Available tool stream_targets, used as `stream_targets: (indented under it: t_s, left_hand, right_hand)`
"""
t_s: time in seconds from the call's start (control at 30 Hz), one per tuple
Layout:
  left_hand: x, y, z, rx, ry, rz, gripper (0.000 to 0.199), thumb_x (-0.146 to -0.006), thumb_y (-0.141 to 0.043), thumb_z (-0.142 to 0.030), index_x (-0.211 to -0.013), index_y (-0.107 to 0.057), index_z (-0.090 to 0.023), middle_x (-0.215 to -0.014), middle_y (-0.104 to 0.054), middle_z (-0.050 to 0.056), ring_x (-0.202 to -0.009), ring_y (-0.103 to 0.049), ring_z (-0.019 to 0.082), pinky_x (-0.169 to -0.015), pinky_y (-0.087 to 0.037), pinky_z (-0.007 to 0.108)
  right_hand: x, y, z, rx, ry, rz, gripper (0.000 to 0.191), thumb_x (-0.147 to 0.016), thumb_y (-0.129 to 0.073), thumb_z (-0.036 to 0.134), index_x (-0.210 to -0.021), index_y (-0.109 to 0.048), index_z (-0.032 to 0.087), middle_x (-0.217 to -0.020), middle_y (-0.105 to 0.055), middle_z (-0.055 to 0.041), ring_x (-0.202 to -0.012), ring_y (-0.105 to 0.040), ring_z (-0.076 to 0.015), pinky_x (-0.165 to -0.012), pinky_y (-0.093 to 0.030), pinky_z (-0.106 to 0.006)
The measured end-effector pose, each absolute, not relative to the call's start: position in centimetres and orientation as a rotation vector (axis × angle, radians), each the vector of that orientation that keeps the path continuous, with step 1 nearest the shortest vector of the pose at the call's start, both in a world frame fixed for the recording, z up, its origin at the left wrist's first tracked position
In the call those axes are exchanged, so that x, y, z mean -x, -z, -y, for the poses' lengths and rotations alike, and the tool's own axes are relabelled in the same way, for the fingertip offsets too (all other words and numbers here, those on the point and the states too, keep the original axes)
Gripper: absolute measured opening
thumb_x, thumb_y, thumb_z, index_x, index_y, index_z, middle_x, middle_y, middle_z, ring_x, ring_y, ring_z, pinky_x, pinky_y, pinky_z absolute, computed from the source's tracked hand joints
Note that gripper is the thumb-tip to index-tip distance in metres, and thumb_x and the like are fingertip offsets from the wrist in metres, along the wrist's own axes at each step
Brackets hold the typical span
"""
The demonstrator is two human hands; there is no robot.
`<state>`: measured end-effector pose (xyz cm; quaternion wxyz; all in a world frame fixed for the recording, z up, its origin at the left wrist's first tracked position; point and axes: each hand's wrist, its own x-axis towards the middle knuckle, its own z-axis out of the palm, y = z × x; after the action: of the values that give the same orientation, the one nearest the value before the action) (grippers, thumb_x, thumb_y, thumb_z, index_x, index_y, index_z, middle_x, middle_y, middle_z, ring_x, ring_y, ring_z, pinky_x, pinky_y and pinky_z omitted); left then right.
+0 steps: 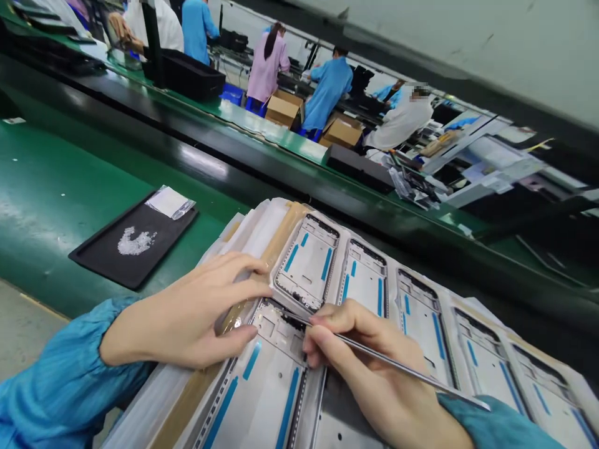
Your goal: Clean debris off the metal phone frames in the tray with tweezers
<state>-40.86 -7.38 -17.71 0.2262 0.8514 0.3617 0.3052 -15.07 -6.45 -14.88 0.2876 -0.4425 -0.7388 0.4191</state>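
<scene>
My right hand (369, 362) is closed round thin metal tweezers (402, 365), whose tip points left at the top end of the nearest phone frame (262, 386). This silver frame has blue strips and lies in a white tray. My left hand (196, 312) rests at the tray's left edge, fingers apart, its thumb and fingertips beside the top of that frame. Behind it sits another phone frame (309, 259) in its slot. More such frames (423, 318) stand in a row to the right.
On the green bench (42, 206) at left, a black tray (105, 252) holds small clear pieces (135, 241) and a plastic bag (171, 202). A dark conveyor crosses behind. Several people in coats work beyond, near cardboard boxes (283, 107).
</scene>
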Motion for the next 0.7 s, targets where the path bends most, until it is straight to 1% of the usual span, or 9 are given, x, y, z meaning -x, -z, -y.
stream_targets:
  t_s: [0.17,0.3,0.4,0.53,0.7]
  left_hand:
    - [40.9,17.7,7.3,-2.332,-0.783,-1.005,0.041,-0.092,-0.062,-0.024,-0.132,-0.053,-0.026,-0.141,-0.047,0.007,-0.135,-0.044,0.025,-0.113,-0.041,0.036]
    - [41.1,18.0,7.3,-2.364,-0.792,-0.976,0.042,-0.095,-0.06,-0.027,-0.136,-0.051,-0.025,-0.141,-0.048,0.01,-0.136,-0.044,0.026,-0.112,-0.043,0.038]
    - [41.3,17.8,7.4,-2.44,-0.768,-0.951,0.044,-0.097,-0.057,-0.028,-0.14,-0.048,-0.026,-0.143,-0.047,0.012,-0.137,-0.043,0.027,-0.108,-0.046,0.041]
    - [41.2,17.1,7.4,-2.538,-0.67,-0.942,0.042,-0.094,-0.054,-0.022,-0.136,-0.053,-0.026,-0.142,-0.047,0.013,-0.137,-0.042,0.03,-0.104,-0.048,0.043]
    - [40.7,15.8,7.8,-2.615,-0.581,-0.994,0.047,-0.091,-0.049,-0.017,-0.137,-0.053,-0.024,-0.136,-0.052,0.014,-0.125,-0.05,0.032,-0.09,-0.053,0.044]
  right_hand:
    - [14.8,15.5,6.6,1.092,-1.067,2.055,0.011,-0.098,-0.061,0.029,-0.087,-0.063,0.031,-0.077,-0.069,0.006,-0.064,-0.069,-0.0119,-0.061,-0.056,-0.021]
    - [14.9,15.9,6.7,1.088,-1.037,2.062,0.009,-0.097,-0.062,0.026,-0.091,-0.062,0.033,-0.079,-0.068,0.0071,-0.065,-0.068,-0.0108,-0.063,-0.056,-0.02]
    - [15.0,15.8,6.7,1.082,-1.015,2.072,0.009,-0.097,-0.061,0.026,-0.091,-0.061,0.032,-0.079,-0.068,0.0072,-0.066,-0.068,-0.0107,-0.062,-0.055,-0.02]
    - [15.1,15.6,6.5,1.038,-1.01,2.109,0.01,-0.098,-0.06,0.024,-0.09,-0.06,0.031,-0.079,-0.068,0.007,-0.066,-0.067,-0.0105,-0.061,-0.054,-0.02]
    - [15.3,15.3,6.3,1.043,-0.953,2.14,0.013,-0.099,-0.059,0.025,-0.087,-0.059,0.029,-0.074,-0.067,0.0084,-0.063,-0.066,-0.0094,-0.059,-0.052,-0.02]
